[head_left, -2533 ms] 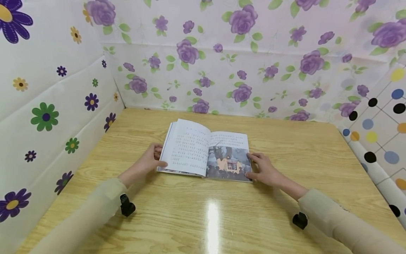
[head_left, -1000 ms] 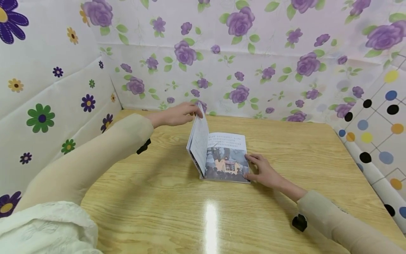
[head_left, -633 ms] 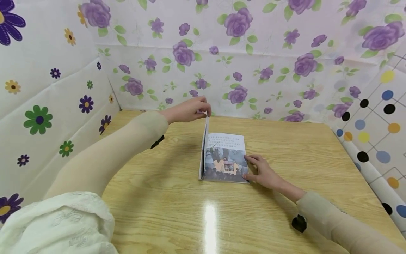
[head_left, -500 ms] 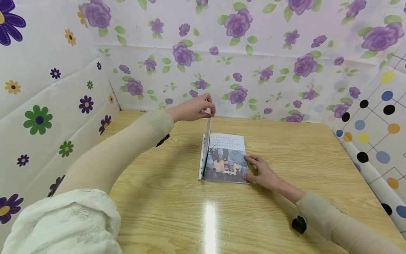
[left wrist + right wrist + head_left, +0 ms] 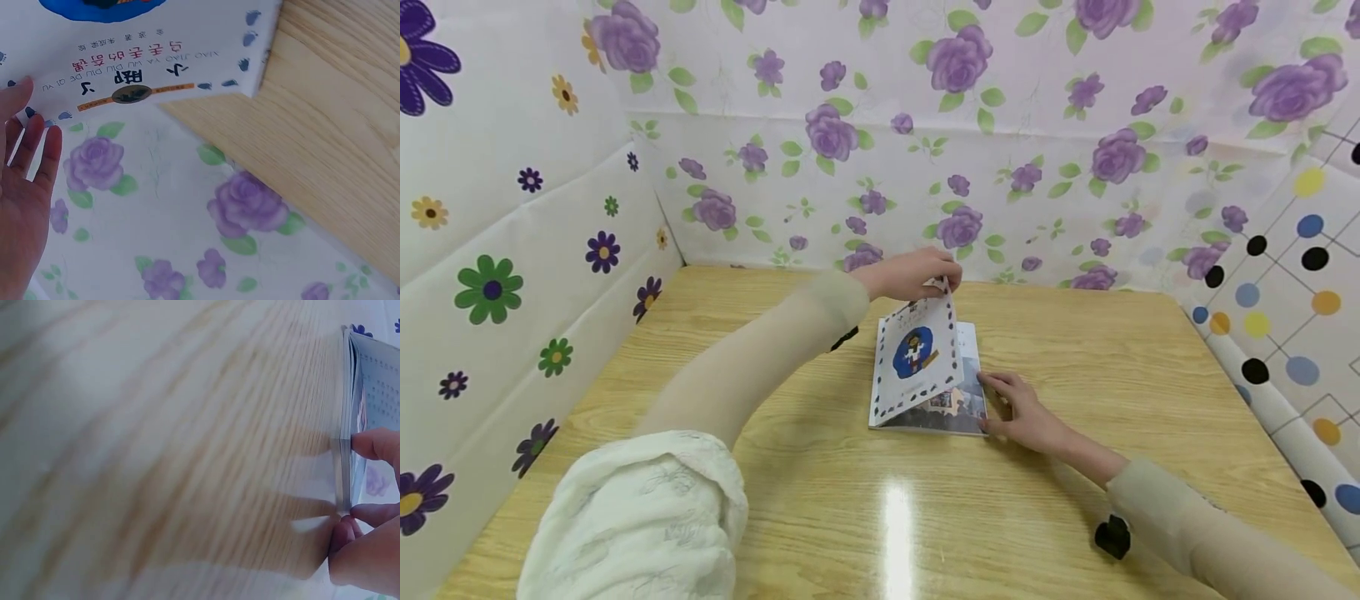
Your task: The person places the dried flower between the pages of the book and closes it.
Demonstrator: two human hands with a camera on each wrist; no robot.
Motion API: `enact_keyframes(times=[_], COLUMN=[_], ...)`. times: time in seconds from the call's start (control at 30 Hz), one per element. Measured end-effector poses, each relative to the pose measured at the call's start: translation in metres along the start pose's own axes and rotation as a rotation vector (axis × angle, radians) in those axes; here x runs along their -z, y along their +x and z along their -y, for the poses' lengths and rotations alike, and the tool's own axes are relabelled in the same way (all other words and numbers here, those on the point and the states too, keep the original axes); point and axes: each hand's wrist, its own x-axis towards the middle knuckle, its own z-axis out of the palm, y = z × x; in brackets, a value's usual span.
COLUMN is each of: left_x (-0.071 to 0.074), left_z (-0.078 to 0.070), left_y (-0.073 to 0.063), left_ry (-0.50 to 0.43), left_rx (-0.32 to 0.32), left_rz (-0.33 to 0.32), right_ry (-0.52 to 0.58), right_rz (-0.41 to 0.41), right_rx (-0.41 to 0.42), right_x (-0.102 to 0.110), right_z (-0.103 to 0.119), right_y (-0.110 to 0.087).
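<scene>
In the head view a picture book (image 5: 916, 354) lies partly folded on the table, its white front cover with a blue round picture tilted up over the right-hand pages. My left hand (image 5: 917, 273) pinches the raised cover near its top right corner. The left wrist view shows the cover (image 5: 156, 56) upside down, with the left hand (image 5: 25, 181) at its corner. My right hand (image 5: 1022, 414) holds the right edge of the lower pages. In the right wrist view, the right hand's fingers (image 5: 375, 444) touch the book's page edges (image 5: 345, 425).
The wooden table (image 5: 820, 492) surrounds the book. A flowered cloth wall (image 5: 820, 192) stands behind it, a daisy-patterned sheet (image 5: 490, 350) at the left and a dotted one (image 5: 1285, 333) at the right. A black wrist camera (image 5: 1112, 537) hangs under the right sleeve.
My left hand has gone from the book's left edge, up and over to the right, swinging the cover and left pages past upright. The right hand has stayed at the right edge.
</scene>
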Motion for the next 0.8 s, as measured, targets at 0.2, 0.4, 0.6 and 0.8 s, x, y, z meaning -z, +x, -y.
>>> enact_keyframes(times=[0.2,0.4,0.6,0.8], left_x=[-0.021,-0.029,-0.038,-0.051], left_z=[0.002,-0.003,-0.004,-0.006], left_y=[0.025,0.034,0.039,0.043], left_ry=[0.027,0.054,0.098,0.146], left_rx=[-0.028,0.018,0.04,0.011], left_rz=[0.042,0.091,0.178,0.19], right_ry=[0.043,0.113,0.14,0.153], right_rz=[0.001,0.034,0.063,0.056], right_rx=[-0.008,-0.024,-0.029,-0.03], right_x=[0.001,0.002,0.002,0.004], right_z=[0.006,0.005,0.005,0.005], right_y=[-0.003,-0.002,-0.001,-0.001])
